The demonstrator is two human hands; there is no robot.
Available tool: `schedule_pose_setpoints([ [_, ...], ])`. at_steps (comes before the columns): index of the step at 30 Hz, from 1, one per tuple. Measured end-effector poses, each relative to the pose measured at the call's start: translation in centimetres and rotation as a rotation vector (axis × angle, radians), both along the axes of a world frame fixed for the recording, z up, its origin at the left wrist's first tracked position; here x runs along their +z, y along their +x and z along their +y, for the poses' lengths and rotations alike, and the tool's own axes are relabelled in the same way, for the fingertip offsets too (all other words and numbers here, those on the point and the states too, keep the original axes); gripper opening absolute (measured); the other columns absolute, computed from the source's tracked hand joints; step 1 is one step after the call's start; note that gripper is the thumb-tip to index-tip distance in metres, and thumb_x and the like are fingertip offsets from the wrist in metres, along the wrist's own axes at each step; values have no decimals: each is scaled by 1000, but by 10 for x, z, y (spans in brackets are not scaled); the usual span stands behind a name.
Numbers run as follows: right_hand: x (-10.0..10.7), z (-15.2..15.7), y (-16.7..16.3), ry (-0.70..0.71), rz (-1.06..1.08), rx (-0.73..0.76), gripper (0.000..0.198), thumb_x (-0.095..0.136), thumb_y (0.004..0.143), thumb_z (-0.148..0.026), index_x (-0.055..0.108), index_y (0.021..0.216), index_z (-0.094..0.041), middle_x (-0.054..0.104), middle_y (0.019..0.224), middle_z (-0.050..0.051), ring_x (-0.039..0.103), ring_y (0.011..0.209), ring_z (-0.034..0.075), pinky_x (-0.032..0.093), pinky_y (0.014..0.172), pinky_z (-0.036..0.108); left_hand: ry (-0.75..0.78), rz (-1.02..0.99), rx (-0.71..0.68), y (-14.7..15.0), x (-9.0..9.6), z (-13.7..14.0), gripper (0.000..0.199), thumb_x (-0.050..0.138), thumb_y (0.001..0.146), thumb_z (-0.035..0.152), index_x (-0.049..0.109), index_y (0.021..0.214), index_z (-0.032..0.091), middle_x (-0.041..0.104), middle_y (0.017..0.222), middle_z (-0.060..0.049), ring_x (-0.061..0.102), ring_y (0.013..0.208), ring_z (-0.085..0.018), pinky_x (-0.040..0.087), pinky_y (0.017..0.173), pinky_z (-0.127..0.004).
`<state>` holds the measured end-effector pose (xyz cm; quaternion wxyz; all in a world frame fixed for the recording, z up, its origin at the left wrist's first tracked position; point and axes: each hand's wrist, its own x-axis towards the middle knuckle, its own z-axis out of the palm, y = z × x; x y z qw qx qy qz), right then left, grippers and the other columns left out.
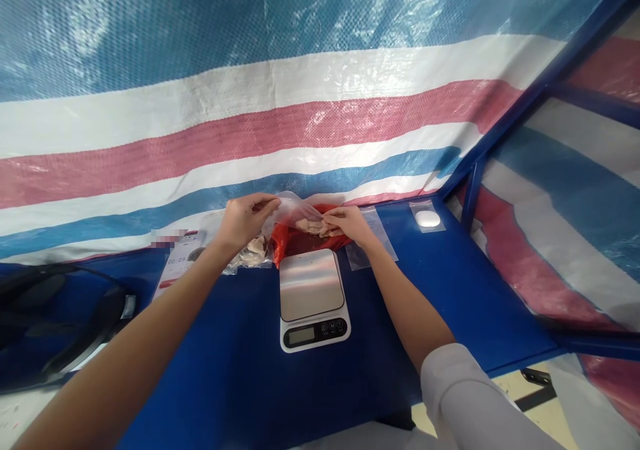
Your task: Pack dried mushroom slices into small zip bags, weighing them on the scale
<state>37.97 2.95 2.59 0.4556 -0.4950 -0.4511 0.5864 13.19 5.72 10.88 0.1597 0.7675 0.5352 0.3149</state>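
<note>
My left hand [247, 220] pinches the edge of a clear plastic bag [293, 207] on its left side. With closed fingers, my right hand [350, 223] grips the same bag on its right side. Pale, flat dried pieces [311, 226] show beneath the film, close to my right fingers; I cannot tell whether they lie inside it. Under both hands spreads a red plastic bag [300, 242]. Just in front of it stands a white kitchen scale [311, 287] with a bare metal plate and a dark, unreadable display. Beside my left wrist sits another clear bag of pale slices [255, 251].
Flat clear bags [377, 237] lie right of my right hand on the blue table [235, 350]. A white rounded object [427, 219] rests farther right. At left are a printed sheet [173, 270] and a black strapped item [85, 323]. Striped sheeting [320, 117] walls the back.
</note>
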Motion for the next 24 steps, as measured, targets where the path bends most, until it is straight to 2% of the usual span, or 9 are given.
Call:
schedule_pose_setpoints([
  [7, 0, 1, -4, 68, -32, 18, 17, 77, 79, -33, 77, 83, -16, 74, 68, 3, 70, 61, 15, 62, 63, 27, -12, -30, 38, 0, -2, 0, 37, 57, 83, 54, 77, 84, 23, 76, 76, -3, 67, 71, -21, 49, 67, -29],
  [10, -1, 1, -9, 57, -10, 52, 17, 77, 79, -31, 77, 85, -15, 74, 68, 3, 69, 61, 14, 62, 62, 26, -3, 1, 21, 2, -1, 0, 36, 58, 84, 53, 78, 85, 23, 77, 78, -3, 67, 71, -20, 49, 67, -29],
  [16, -1, -1, -12, 46, -44, -27, 12, 77, 79, -28, 76, 82, -16, 75, 71, 4, 71, 63, 15, 64, 62, 27, 5, 9, 28, 0, 6, 0, 33, 57, 84, 50, 75, 77, 23, 74, 72, -2, 67, 69, -20, 48, 68, -29],
  [24, 2, -5, -15, 8, 46, -4, 15, 79, 78, -30, 76, 84, -16, 77, 74, 3, 73, 69, 15, 62, 60, 23, -11, -5, 31, -5, 12, 0, 31, 59, 82, 50, 76, 78, 25, 76, 74, -1, 69, 72, -21, 51, 69, -29],
])
